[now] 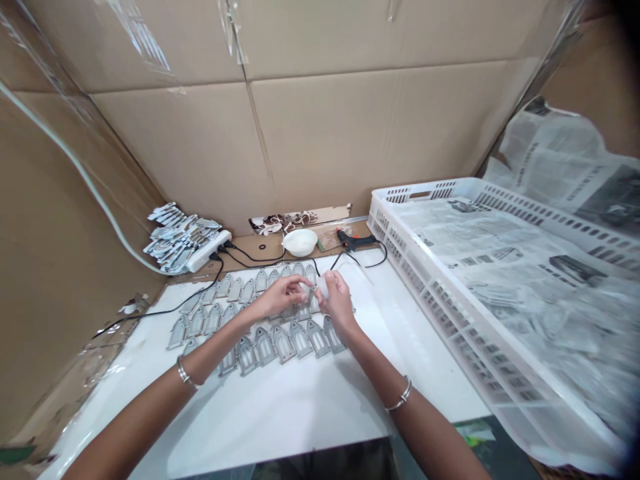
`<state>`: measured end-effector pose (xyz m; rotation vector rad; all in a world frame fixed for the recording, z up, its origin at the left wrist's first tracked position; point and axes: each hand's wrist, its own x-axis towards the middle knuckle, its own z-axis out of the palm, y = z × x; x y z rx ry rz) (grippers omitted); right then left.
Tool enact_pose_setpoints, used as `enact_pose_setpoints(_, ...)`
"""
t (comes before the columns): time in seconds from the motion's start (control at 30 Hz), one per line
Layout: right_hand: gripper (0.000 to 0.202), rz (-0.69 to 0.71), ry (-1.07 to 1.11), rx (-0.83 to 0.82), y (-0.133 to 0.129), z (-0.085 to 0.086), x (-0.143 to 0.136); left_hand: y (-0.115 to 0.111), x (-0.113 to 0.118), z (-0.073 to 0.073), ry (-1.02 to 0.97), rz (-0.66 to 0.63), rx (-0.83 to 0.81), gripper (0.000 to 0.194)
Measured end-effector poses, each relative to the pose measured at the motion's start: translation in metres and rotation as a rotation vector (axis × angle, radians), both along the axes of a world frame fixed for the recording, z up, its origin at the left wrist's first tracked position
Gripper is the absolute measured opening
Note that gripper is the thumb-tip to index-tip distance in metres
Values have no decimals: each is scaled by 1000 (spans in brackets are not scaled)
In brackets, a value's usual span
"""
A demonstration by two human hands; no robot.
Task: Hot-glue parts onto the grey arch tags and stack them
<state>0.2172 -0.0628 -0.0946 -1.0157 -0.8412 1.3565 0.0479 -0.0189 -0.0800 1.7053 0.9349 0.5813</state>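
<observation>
My left hand (286,295) and my right hand (337,299) meet above rows of small grey arched plates (261,345) laid on a white board. A small whitish translucent piece (323,288) shows at the fingertips of my right hand, which is closed on it. The fingers of my left hand are drawn into a pinch beside that piece. Whatever sits between the left fingertips is too small to make out. Both hands partly cover the plates beneath them.
Behind the plates are a white bowl (300,243) and a black glue gun (356,240) with its cord. A white power strip (209,251) lies by a pile of flat pieces (183,237) at left. At right stands a white plastic crate (440,327) lined with newspaper. Cardboard walls (320,133) surround the table.
</observation>
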Motion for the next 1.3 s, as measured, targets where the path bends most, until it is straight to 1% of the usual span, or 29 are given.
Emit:
enact_pose_setpoints(0.1, 38, -29, 42, 12, 2, 2, 4, 25, 6, -8, -17, 88, 54, 45)
enact_pose_setpoints(0.23, 40, -31, 75, 1, 5, 2, 6, 55, 16, -19, -29, 181, 127, 41)
enact_pose_setpoints(0.33, 41, -34, 76, 1, 5, 2, 5, 71, 24, -27, -34, 209, 146, 43)
enact_pose_setpoints(0.43, 42, -41, 79, -10, 5, 3, 5, 79, 27, -35, -30, 224, 148, 47)
enact_pose_setpoints(0.63, 39, -56, 45, 1, 5, 4, 7, 79, 24, -44, -15, 219, 172, 46)
enact_pose_setpoints(1.0, 40, -48, 86, 1, 7, 2, 8, 78, 23, -47, 41, 185, 243, 38)
enact_pose_setpoints(1.1, 40, -47, 85, -1, 8, 1, 9, 76, 23, -46, 77, 193, 291, 30)
enact_pose_setpoints(1.17, 39, -47, 87, -8, 8, 0, 9, 76, 23, -45, 104, 223, 336, 25)
enact_pose_setpoints(1.3, 37, -40, 88, -12, 9, -1, 9, 70, 26, -36, 124, 285, 389, 32)
